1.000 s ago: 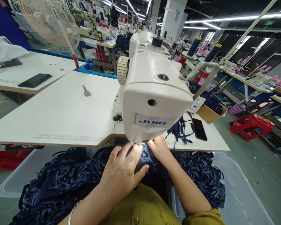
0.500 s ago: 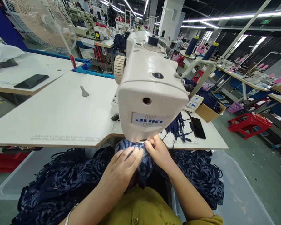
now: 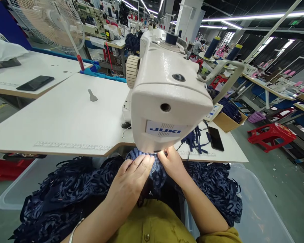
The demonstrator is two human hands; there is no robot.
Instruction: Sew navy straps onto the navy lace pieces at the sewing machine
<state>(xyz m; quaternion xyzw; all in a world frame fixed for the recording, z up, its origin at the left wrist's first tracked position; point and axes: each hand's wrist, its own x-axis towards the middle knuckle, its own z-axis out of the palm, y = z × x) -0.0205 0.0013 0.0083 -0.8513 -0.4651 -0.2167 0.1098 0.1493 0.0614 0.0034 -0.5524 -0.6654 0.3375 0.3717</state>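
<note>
Navy lace piece [image 3: 155,170] sits bunched between both hands, just under the sewing machine [image 3: 167,98] head. The left hand [image 3: 131,182] lies flat on it, fingers together; the right hand [image 3: 173,165] pinches its far edge. Positioning, I'd judge; feeding onward calls for even, steady guiding.

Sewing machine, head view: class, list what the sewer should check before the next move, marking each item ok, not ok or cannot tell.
1. Left hand flat on the navy fabric: ok.
2. Right hand pinching the fabric's edge: ok.
3. Fabric tucked under the sewing machine head: ok.
4. Fingertips clear of the needle: cannot tell; the head hides it.
5. Phone lying apart from both hands: ok.
6. Thread cones upright on their stand: ok.
</note>
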